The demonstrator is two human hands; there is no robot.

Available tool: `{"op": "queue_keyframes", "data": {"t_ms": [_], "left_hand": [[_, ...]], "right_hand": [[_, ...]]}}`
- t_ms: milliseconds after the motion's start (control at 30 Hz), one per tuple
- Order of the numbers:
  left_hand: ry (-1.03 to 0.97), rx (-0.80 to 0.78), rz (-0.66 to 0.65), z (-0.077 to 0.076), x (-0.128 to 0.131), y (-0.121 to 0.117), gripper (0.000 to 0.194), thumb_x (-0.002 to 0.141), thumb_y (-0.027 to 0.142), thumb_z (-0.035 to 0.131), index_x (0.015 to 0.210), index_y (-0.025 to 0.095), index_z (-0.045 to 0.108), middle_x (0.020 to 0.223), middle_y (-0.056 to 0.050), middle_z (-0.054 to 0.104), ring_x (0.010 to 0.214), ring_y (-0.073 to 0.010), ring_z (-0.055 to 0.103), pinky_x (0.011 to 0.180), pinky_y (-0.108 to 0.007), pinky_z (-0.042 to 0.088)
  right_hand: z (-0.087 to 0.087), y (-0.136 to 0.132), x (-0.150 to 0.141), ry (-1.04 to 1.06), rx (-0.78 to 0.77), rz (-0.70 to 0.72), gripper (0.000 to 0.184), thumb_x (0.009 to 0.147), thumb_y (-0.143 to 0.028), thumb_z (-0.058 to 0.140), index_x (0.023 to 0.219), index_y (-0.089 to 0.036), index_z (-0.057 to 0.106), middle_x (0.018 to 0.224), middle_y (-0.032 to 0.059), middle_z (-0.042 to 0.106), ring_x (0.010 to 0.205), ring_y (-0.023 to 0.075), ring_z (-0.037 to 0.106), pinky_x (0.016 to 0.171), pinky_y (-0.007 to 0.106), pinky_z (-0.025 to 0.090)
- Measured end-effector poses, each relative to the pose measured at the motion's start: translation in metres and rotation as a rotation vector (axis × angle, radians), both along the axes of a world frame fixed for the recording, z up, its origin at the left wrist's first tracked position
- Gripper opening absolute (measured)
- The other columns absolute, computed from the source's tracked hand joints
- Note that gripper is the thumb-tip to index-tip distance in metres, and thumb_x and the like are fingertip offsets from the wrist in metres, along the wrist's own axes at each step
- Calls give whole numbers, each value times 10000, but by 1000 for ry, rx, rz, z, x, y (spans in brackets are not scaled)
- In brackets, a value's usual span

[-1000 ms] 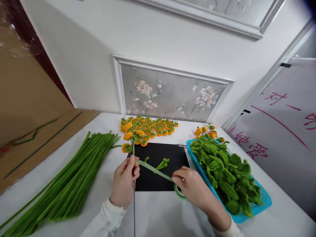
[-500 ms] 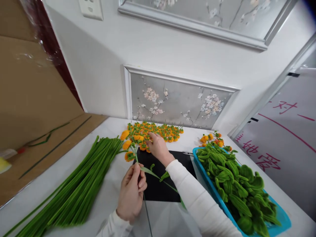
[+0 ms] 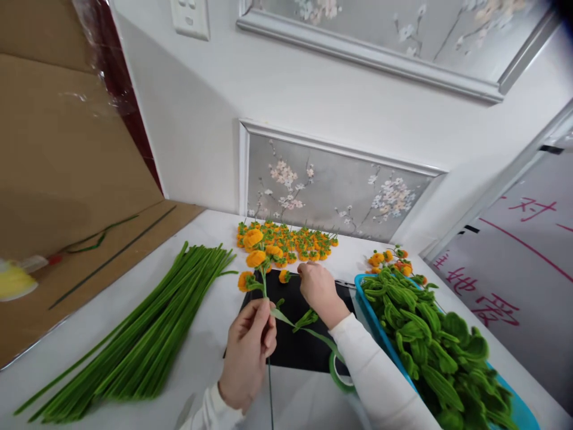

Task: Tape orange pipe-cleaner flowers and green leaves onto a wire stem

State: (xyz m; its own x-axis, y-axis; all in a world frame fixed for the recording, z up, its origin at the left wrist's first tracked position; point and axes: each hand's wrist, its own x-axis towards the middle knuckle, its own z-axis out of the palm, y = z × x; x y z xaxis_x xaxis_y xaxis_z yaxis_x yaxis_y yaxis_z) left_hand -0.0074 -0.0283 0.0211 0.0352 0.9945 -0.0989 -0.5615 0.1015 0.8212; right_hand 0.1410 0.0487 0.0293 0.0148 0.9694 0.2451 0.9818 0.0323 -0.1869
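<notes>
My left hand [image 3: 250,349] pinches a thin wire stem [image 3: 271,391] that stands upright, topped by a spray of orange fuzzy flowers [image 3: 255,258] with green parts. A strip of green floral tape [image 3: 320,337] runs from the pinch to a tape roll [image 3: 341,373] by my right forearm. Over the black mat [image 3: 295,352], my right hand [image 3: 320,289] has its fingers closed; a small orange flower [image 3: 283,276] is at their tips, its short stem pointing into them. Small green pieces [image 3: 307,319] lie on the mat.
Many orange flower heads [image 3: 308,242] lie along the wall. Left of my hands is a bundle of green fuzzy stems [image 3: 161,334]. On the right stands a blue basket [image 3: 380,322] of green leaves [image 3: 430,340]; behind it are finished-looking orange sprigs [image 3: 387,260] and pliers [image 3: 344,283].
My right hand has drawn back from the flower heads toward the right, with a small orange flower at its fingertips. The left hand still holds the stem, and the tape roll shows more.
</notes>
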Motion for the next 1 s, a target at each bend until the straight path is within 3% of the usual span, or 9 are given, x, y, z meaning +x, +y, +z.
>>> {"op": "queue_keyframes", "data": {"t_ms": [200,400,567,633,800,867,1000], "left_hand": [[134,78,-21,-1,1,-5,259,747,408,687,694,172,598,543,57,474,369,-26,344,327,-136,265],[181,113,-43,-6,1,-7,260,752,421,671,685,177,610,521,50,467,363,-48,349,320,-162,289],[181,118,-52,-7,2,-9,254,752,421,670,685,181,620,519,45,472,356,-52,350,311,-166,289],[182,123,-58,-6,2,-10,253,756,422,666,691,182,618,505,49,463,348,-49,337,310,-164,285],[175,111,-68,-4,2,-10,250,754,428,670,724,185,620,506,58,458,347,-40,336,316,-153,280],[186,123,-73,-4,2,-7,246,763,424,663,728,184,620,518,57,463,348,-36,340,318,-150,277],[189,140,-74,-6,6,1,265,779,419,647,682,176,603,495,59,448,334,-30,318,313,-149,256]], "right_hand": [[-9,-5,3,-75,-42,-39,195,825,-95,502,784,-152,684,787,121,663,765,230,643,596,282,400],[-8,-10,14,-1,41,-52,195,832,-158,544,723,-177,704,841,108,654,857,213,608,613,253,388],[-2,-30,29,156,119,-53,231,883,-234,486,864,-195,713,818,64,653,720,159,610,639,242,412],[-3,-41,31,330,173,-27,226,877,-277,489,872,-185,696,786,52,650,694,160,601,657,250,436],[-8,-69,15,1086,211,91,224,844,-393,530,793,-179,569,672,12,571,600,155,560,536,247,454],[-8,-77,5,1200,198,123,236,855,-400,525,754,-187,527,670,2,551,607,144,550,551,241,454],[-11,-81,-8,1200,240,169,252,884,-412,490,768,-189,516,739,13,565,672,140,537,625,249,456]]}}
